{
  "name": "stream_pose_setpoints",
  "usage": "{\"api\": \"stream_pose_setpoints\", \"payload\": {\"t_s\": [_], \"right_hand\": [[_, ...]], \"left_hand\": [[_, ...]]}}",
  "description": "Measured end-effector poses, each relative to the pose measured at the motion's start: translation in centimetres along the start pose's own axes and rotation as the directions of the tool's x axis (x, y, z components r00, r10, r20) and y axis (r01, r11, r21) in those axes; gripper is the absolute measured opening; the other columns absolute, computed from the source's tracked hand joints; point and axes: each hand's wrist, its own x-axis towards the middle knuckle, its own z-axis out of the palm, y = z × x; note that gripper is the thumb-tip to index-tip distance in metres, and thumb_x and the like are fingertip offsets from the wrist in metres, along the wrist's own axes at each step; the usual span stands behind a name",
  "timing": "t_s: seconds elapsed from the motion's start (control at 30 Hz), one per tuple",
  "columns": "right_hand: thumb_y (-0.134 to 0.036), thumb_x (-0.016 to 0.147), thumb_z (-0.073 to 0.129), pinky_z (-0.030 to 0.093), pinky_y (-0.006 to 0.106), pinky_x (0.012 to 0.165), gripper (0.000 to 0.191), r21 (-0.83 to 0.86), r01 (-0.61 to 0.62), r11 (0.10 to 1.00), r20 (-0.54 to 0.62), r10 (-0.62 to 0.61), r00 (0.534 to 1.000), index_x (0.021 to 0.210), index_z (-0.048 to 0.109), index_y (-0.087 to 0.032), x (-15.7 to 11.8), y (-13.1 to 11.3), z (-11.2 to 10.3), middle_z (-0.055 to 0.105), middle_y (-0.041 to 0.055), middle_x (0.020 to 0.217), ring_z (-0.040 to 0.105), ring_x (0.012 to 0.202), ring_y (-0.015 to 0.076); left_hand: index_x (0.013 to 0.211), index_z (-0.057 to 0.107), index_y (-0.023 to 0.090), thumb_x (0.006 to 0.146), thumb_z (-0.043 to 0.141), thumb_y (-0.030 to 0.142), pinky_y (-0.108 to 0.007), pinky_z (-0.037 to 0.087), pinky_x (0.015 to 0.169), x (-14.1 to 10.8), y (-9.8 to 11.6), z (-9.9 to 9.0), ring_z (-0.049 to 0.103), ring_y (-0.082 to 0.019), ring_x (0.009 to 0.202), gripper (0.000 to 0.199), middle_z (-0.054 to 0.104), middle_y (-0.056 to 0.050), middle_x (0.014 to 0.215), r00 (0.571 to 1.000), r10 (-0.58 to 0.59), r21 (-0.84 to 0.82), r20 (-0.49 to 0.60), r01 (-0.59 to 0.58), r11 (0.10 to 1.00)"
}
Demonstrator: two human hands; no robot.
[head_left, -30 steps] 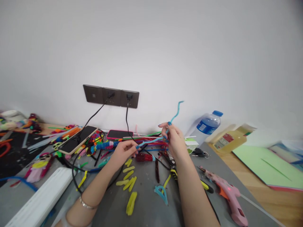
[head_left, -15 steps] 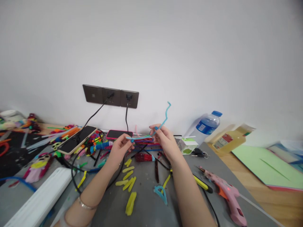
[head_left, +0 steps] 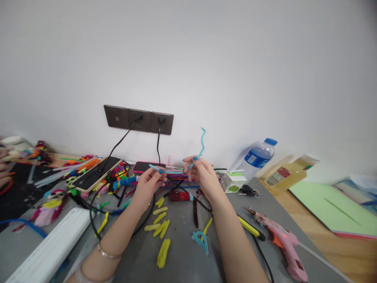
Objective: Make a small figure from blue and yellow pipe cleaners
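Note:
A light blue pipe cleaner runs between my two hands above the grey table. My left hand pinches it close to its left end, which sticks out past the thumb. My right hand grips it further along, and its kinked free end rises above the fingers. On the table below lie several short yellow pipe cleaner pieces, some folded. A bent light blue loop rests near my right forearm. A dark red bundle lies just under the hands.
To the right are a pink glue gun, a yellow-and-black cutter, a small box and a water bottle. Phones, a white power strip, cables and a pipe cleaner doll crowd the left. Another person's hand shows at the far left.
My left hand has slid along the pipe cleaner, so more of its end protrudes. The upright free end has shifted left. Another person's hand has come into view at the left edge.

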Motion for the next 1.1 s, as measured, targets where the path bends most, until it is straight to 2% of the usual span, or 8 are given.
{"api": "stream_pose_setpoints", "payload": {"t_s": [0.23,0.37,0.5,0.63,0.7,0.8,0.93,1.1], "right_hand": [[-0.050,0.078,0.063,0.043,0.024,0.049,0.033,0.113,0.004,0.994,-0.075,0.004,0.997,0.086,0.061,-0.018,0.2,-0.1,-0.2,0.066,0.0029,0.072,0.052,0.052,0.0113],[-0.046,0.077,0.063,0.044,0.025,0.054,0.027,0.179,0.026,0.983,-0.158,0.003,0.987,0.082,0.055,-0.021,0.7,0.2,-0.6,0.066,0.0022,0.073,0.054,0.057,0.0126],[-0.046,0.079,0.061,0.043,0.024,0.057,0.028,0.203,0.065,0.977,-0.178,-0.028,0.984,0.071,0.049,-0.022,0.9,0.3,-1.2,0.058,-0.0010,0.062,0.054,0.059,0.0135],[-0.046,0.087,0.054,0.034,0.023,0.052,0.029,0.023,-0.013,1.000,0.085,0.011,0.996,0.073,0.054,-0.020,0.0,-0.2,-1.2,0.041,-0.0069,0.045,0.039,0.046,0.0109],[-0.045,0.093,0.046,0.032,0.023,0.051,0.033,-0.154,-0.038,0.987,0.256,0.077,0.964,0.077,0.059,-0.018,-0.6,-0.6,-0.7,0.042,-0.0070,0.044,0.036,0.044,0.0104],[-0.040,0.097,0.039,0.034,0.023,0.054,0.037,-0.343,-0.009,0.939,0.403,0.156,0.902,0.078,0.061,-0.016,-1.3,-0.8,0.2,0.045,-0.0072,0.043,0.034,0.042,0.0090],[-0.035,0.097,0.038,0.034,0.022,0.050,0.035,-0.472,-0.036,0.881,0.475,0.288,0.832,0.076,0.060,-0.017,-1.3,-0.4,0.6,0.045,-0.0075,0.040,0.035,0.039,0.0090],[-0.033,0.096,0.039,0.034,0.020,0.046,0.034,-0.483,-0.038,0.875,0.482,0.302,0.822,0.075,0.060,-0.017,-1.2,0.3,0.7,0.048,-0.0064,0.041,0.038,0.038,0.0088]], "left_hand": [[0.078,0.066,0.017,0.061,0.085,0.039,-0.027,0.055,0.069,0.0,0.1,-0.1,0.068,-0.016,0.079,0.033,0.069,-0.002,0.082,0.998,-0.051,-0.169,0.034,0.056,0.984],[0.078,0.066,0.019,0.060,0.086,0.035,-0.025,0.055,0.071,0.1,0.2,-0.3,0.067,-0.013,0.073,0.032,0.069,0.001,0.078,0.999,-0.039,-0.246,0.022,0.044,0.968],[0.082,0.070,0.018,0.061,0.086,0.037,-0.021,0.054,0.066,0.3,0.3,-0.5,0.062,-0.008,0.063,0.032,0.066,0.002,0.075,1.000,0.017,-0.198,0.026,-0.011,0.980],[0.084,0.073,0.016,0.063,0.085,0.036,-0.019,0.053,0.062,0.1,0.1,-0.5,0.059,-0.007,0.061,0.032,0.064,0.001,0.072,0.997,-0.001,-0.095,0.081,0.009,0.995],[0.083,0.072,0.015,0.063,0.085,0.037,-0.020,0.053,0.061,-0.1,0.0,-0.4,0.059,-0.008,0.062,0.032,0.064,0.001,0.072,0.992,-0.049,-0.062,0.115,0.056,0.996],[0.082,0.071,0.015,0.064,0.085,0.037,-0.021,0.053,0.061,-0.3,-0.1,-0.3,0.060,-0.010,0.064,0.031,0.066,-0.001,0.076,0.982,-0.091,-0.025,0.166,0.097,0.995],[0.082,0.068,0.016,0.066,0.083,0.038,-0.023,0.053,0.063,-0.4,0.1,0.0,0.063,-0.012,0.065,0.031,0.068,-0.001,0.076,0.975,-0.087,-0.016,0.207,0.092,0.996],[0.084,0.066,0.017,0.064,0.084,0.038,-0.021,0.048,0.058,-0.5,0.2,0.1,0.059,-0.010,0.059,0.034,0.064,0.001,0.072,0.986,-0.069,-0.008,0.153,0.071,0.997]]}}
